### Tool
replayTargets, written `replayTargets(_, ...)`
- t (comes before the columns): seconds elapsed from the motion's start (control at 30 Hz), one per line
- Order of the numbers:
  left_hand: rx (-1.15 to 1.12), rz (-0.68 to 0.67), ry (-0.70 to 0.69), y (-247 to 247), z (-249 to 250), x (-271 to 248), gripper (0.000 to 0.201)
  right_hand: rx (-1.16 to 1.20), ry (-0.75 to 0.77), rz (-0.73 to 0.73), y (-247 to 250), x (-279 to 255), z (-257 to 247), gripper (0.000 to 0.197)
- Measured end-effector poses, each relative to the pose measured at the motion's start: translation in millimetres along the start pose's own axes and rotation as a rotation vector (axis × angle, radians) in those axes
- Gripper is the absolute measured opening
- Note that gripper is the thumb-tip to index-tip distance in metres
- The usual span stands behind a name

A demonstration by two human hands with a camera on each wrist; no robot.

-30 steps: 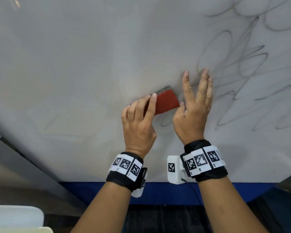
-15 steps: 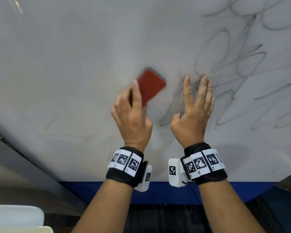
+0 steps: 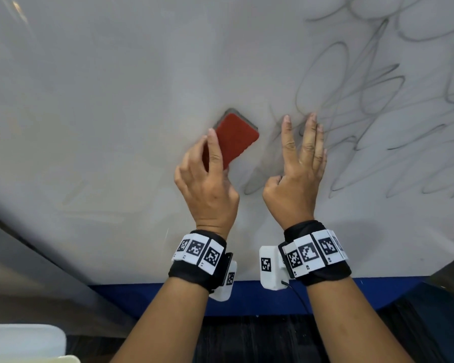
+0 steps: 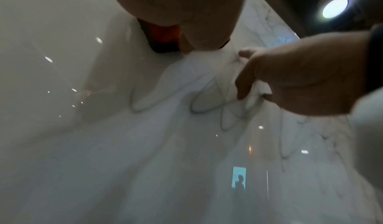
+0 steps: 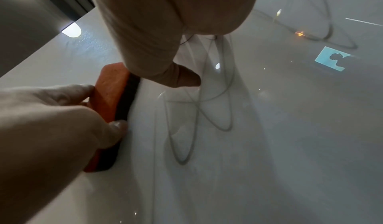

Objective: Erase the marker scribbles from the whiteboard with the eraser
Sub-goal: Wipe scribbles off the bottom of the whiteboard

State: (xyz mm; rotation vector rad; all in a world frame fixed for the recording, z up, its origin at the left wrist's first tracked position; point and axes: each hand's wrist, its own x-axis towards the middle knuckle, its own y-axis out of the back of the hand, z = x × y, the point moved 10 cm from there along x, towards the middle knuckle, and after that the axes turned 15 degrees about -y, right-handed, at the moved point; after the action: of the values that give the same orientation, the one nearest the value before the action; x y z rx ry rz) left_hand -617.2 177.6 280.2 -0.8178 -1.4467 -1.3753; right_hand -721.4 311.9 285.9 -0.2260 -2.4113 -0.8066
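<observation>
Head view: left hand [image 3: 207, 187] grips the eraser [image 3: 236, 137] by its near end, fingers [image 3: 215, 150] curled over the red back and thumb at its side; felt face is flat on the whiteboard [image 3: 116, 87]; right hand [image 3: 296, 176] lies just beside it, fingers [image 3: 309, 137] straight and slightly spread, tips touching the board, holding nothing.

Right wrist view: eraser [image 5: 111, 111] sits with its dark felt edge against the board; left thumb tip presses at that edge; a few loops of scribble [image 5: 196, 113] run close alongside it.

Key relation: scribbles [image 3: 378, 100] lie to the right and upward of the eraser; left of it the board reads mostly wiped, with faint ghosting only; eraser's long axis runs diagonally, far end tipped up and to the right, toward the marks; nearest faint strokes lie in the gap between the two hands.

Judgement: wiping is partway done, with the bulk of the marks remaining; next stroke probably goes rightward; right hand rests over part of the scribbles and looks likely to block the path unless it shifts.
</observation>
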Motion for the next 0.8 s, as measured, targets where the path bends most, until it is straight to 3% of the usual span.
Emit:
replayTargets(0.13, -0.042, -0.132, -0.164, -16.4, 17.3, -33.1, 0.088, 0.004, 0.005, -0.012, 0.5, -0.4, 0.7, 0.110)
replayTargets(0.2, -0.053, -0.137, -0.176, -14.7, 10.8, -35.7, 0.086, -0.002, 0.008, 0.003, 1.2, -0.1, 0.7, 0.110)
replayTargets(0.33, -0.053, 0.019, 0.078, 10.0, -32.1, -15.6, 0.082, -0.009, 0.001, 0.012, 0.4, -0.1, 1.4, 0.110)
replayTargets(0.4, -0.061, 0.030, 0.164, 10.7, -42.1, -15.7, 0.084, -0.007, -0.002, 0.020, 0.9, -0.1, 0.7, 0.110)
replayTargets(0.6, -0.095, -0.182, -0.041, -16.8, -11.6, -54.7, 0.082, 0.019, -0.005, 0.037, 0.6, -2.3, -2.9, 0.109)
replayTargets(0.8, -0.170, -0.002, 0.245, 2.2, -50.5, -45.7, 0.076, 0.008, -0.005, 0.049, 1.3, -2.6, -2.7, 0.107)
